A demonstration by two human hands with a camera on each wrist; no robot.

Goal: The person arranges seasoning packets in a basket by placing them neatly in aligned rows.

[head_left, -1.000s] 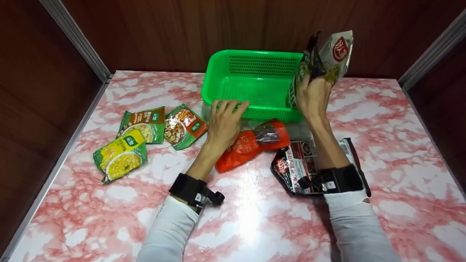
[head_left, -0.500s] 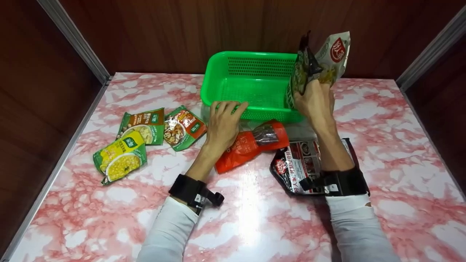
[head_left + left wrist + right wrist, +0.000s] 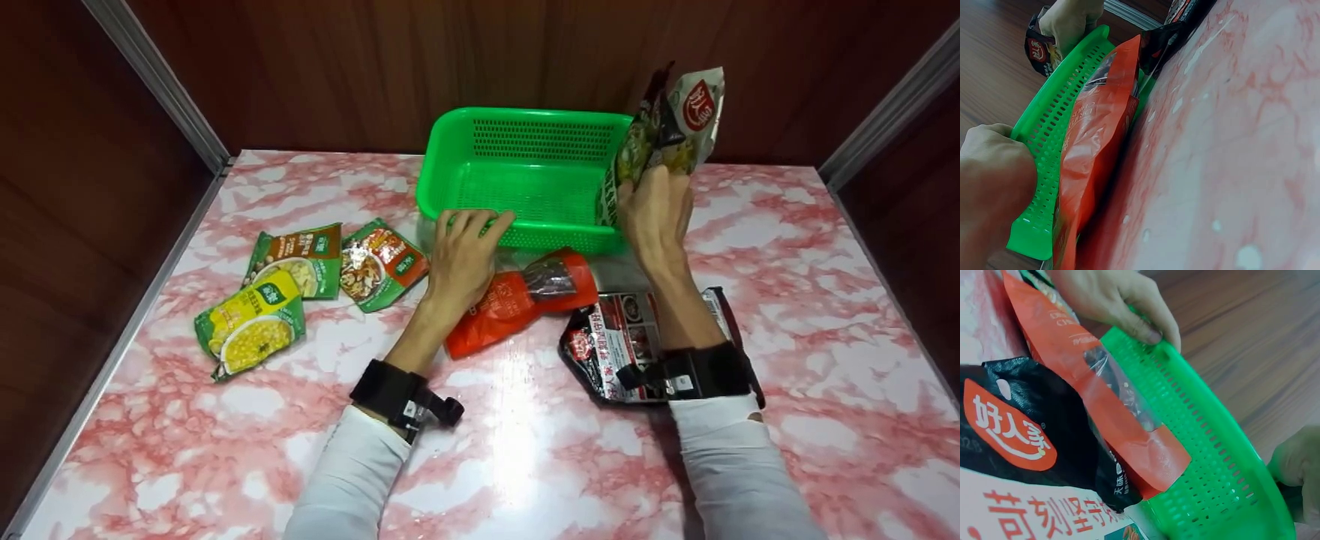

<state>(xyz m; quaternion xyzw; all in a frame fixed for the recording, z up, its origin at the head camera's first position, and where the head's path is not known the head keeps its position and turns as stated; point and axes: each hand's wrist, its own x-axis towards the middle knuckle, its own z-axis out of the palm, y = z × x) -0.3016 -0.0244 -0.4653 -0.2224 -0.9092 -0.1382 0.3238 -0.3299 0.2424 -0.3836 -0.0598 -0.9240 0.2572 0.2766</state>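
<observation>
My left hand (image 3: 466, 251) grips the near rim of the green plastic basket (image 3: 450, 146); in the right wrist view its thumb lies outside the basket wall. At the basket's right end, my right hand (image 3: 656, 214) holds a dark-and-white food bag (image 3: 694, 112) with a red logo. The bag stands upright, its lower part inside the basket and its top rising well above the rim. Part of it is hidden behind the hand. A red pouch (image 3: 499, 304) with a clear window lies against the basket's near side, partly under the left wrist.
A black seasoning bag (image 3: 611, 345) lies flat below the right forearm. On the left are a yellow corn soup packet (image 3: 255, 326), a green-and-brown packet (image 3: 315, 259) and a green-and-red packet (image 3: 382, 262). A dark wood-pattern panel (image 3: 360, 67) stands behind the basket.
The upright bag swayed left half a second ago and is back to the right now. My right hand sits slightly nearer to me than a second ago. The left hand stays put.
</observation>
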